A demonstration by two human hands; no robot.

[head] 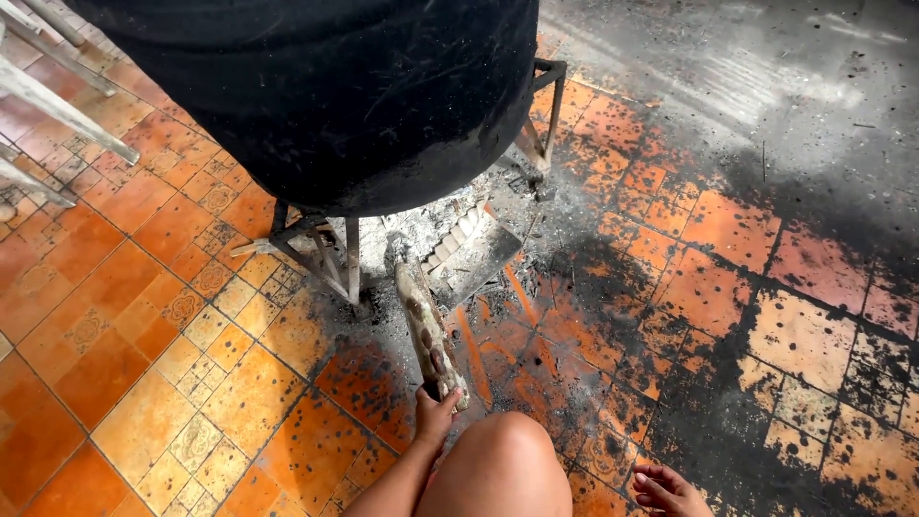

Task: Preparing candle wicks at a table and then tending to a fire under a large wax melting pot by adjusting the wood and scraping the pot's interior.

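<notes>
One log [431, 333], pale and mottled, lying on the tiled floor [144, 383]; near end gripped by the left hand [436, 414], fingers curled round it; far end in ash [421, 230] beyond that hand; one black sooty pot [316, 96] above the ash on one metal stand [316, 251]; one charred stick [458, 239] beside the log's far end; right hand [667, 492] apart to the right, fingers loosely bent, holding nothing; one bare knee [503, 460] between the hands.

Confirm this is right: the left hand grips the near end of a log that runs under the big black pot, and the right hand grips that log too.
Not quite. The head view shows the left hand on the log under the black pot, but the right hand rests apart near the sooty tiled floor, holding nothing.
</notes>
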